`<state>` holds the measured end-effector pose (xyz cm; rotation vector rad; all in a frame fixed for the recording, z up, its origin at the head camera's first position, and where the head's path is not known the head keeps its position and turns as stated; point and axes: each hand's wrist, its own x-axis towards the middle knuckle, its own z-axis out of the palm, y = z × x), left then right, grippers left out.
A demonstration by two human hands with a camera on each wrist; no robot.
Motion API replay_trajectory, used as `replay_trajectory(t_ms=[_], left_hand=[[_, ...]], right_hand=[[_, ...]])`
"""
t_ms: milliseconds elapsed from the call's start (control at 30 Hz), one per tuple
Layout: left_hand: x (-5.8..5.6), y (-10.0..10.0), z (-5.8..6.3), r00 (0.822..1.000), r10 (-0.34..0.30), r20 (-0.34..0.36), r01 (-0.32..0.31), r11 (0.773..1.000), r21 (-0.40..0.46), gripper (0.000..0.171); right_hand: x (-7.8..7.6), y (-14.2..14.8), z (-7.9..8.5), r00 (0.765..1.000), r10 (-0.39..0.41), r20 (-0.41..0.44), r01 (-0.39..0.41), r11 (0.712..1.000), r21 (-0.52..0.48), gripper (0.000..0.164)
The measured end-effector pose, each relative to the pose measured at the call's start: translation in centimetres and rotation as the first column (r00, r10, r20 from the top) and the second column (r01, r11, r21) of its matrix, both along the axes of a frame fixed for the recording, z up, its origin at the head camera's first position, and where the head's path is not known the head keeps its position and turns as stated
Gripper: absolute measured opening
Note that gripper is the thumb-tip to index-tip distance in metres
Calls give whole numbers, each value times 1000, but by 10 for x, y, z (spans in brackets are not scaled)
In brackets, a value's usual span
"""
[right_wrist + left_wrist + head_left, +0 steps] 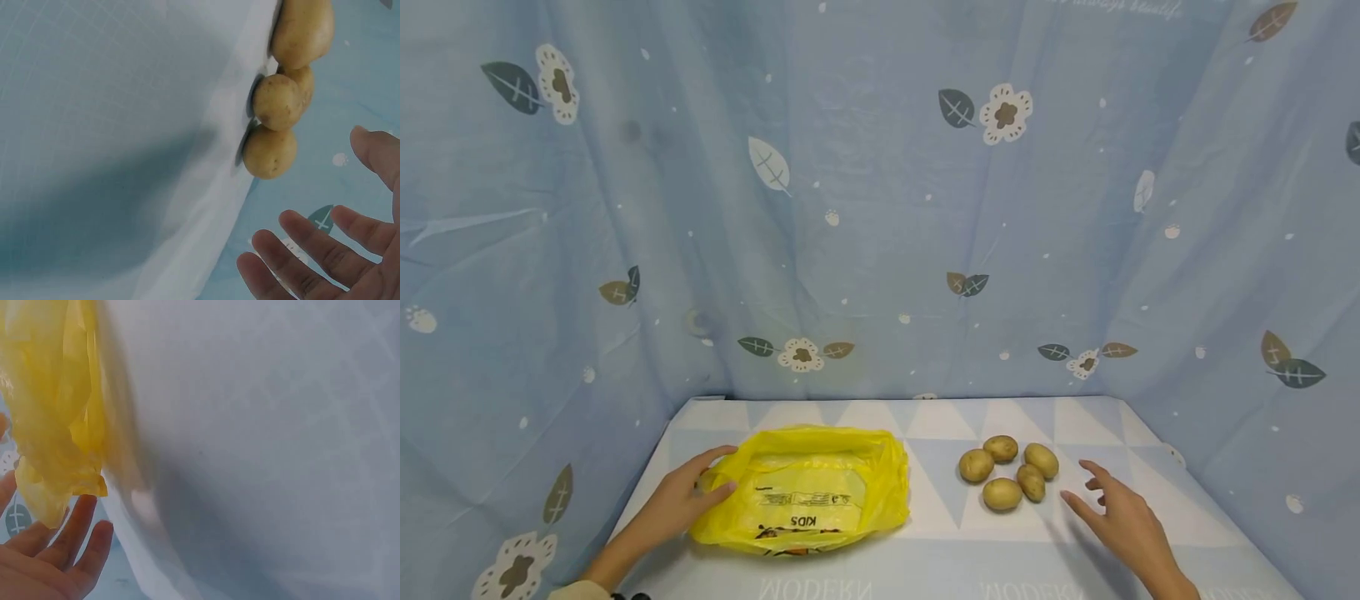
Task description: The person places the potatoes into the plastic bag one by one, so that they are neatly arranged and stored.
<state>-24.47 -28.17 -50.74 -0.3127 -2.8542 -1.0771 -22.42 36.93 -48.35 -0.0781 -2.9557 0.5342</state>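
A yellow plastic bag [808, 492] lies spread on the table, its mouth gaping and printed "KIDS" inside. At its left end is my left hand [683, 492], thumb and index finger apart along the rim. In the left wrist view, fingers [80, 534] of that hand extend by a hanging corner of the bag [56, 412]; whether they touch it is hard to tell. Several potatoes [1002, 494] sit in a loose cluster right of the bag. My right hand [1122, 521] hovers to their right, holding nothing, its fingers [325, 253] spread apart from the potatoes [270, 152].
The table [940, 558] has a white and pale blue triangle pattern with faint lettering near the front. A blue curtain [880, 208] with leaves and flowers encloses the back and both sides.
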Motion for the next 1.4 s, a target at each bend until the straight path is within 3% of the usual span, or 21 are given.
replay_trajectory(t_ms=[167, 567, 1400], left_hand=[[1, 3, 0, 1000, -17, 7, 17, 999, 33, 60], [0, 2, -4, 997, -59, 43, 56, 997, 60, 57], [0, 2, -8, 994, -26, 103, 22, 999, 39, 71]], right_hand=[[-2, -5, -7, 1000, 22, -22, -23, 1000, -6, 74], [-1, -15, -15, 998, 62, 2, -62, 997, -36, 71], [-11, -37, -29, 993, 112, -22, -114, 984, -139, 62]])
